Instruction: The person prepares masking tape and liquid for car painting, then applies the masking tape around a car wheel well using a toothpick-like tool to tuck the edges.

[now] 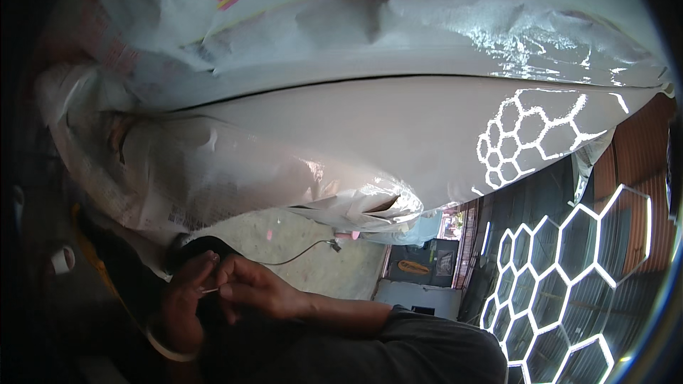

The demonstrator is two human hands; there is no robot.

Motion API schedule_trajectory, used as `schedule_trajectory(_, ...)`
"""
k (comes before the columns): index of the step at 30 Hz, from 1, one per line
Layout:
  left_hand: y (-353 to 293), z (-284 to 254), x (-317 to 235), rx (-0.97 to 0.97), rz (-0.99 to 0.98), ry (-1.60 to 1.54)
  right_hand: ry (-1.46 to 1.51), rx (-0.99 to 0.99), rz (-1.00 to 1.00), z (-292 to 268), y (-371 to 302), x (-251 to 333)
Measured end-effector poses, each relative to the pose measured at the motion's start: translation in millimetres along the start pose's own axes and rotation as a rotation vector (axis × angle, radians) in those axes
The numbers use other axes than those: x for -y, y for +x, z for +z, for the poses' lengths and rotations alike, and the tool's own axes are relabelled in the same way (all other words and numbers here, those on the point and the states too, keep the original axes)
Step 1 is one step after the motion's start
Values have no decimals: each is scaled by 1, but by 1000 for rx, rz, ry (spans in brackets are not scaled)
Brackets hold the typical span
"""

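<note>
Nearest to us, low on the left, our left hand [181,299] and right hand [257,288] meet with fingertips pinched shut on a small thin pale piece [210,289]; we cannot tell what it is. Both hands are closed around it in front of a dark rounded part [206,245]. A thin dark wire [299,254] trails from there across the pale floor [306,263] to a small connector. Our judgement is that the piece is slight enough to slip from the pinch and vanish in the shadow, and a tug on the wire could pull it loose. Above hangs crinkled clear plastic sheeting [235,185] over a smooth white panel [370,128], with small dark print on the sheet at left. Farther up, a white bag [299,7] carries a large red-and-yellow mark near the top edge. At right, hexagonal light strips [569,263] glow, mirrored on the panel.
</note>
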State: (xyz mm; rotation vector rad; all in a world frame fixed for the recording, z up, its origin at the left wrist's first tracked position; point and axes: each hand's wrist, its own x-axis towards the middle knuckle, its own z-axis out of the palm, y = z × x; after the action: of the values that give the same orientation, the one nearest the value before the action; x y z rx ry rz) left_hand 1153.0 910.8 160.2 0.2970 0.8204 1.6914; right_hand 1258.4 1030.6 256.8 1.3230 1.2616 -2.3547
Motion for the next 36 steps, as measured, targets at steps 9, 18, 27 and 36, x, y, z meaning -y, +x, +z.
schedule_trajectory(9,6,59,-11,82,-16,15,5,73,-217,-20,-69,-11)
schedule_trajectory(18,3,159,-1,242,107,443,-51,-8,-597,-72,-156,-28)
schedule_trajectory(27,19,231,-12,365,-10,483,99,-297,-971,-97,-208,-9)
schedule_trajectory(36,55,271,-22,507,-142,269,182,-845,-1257,-106,-172,54)
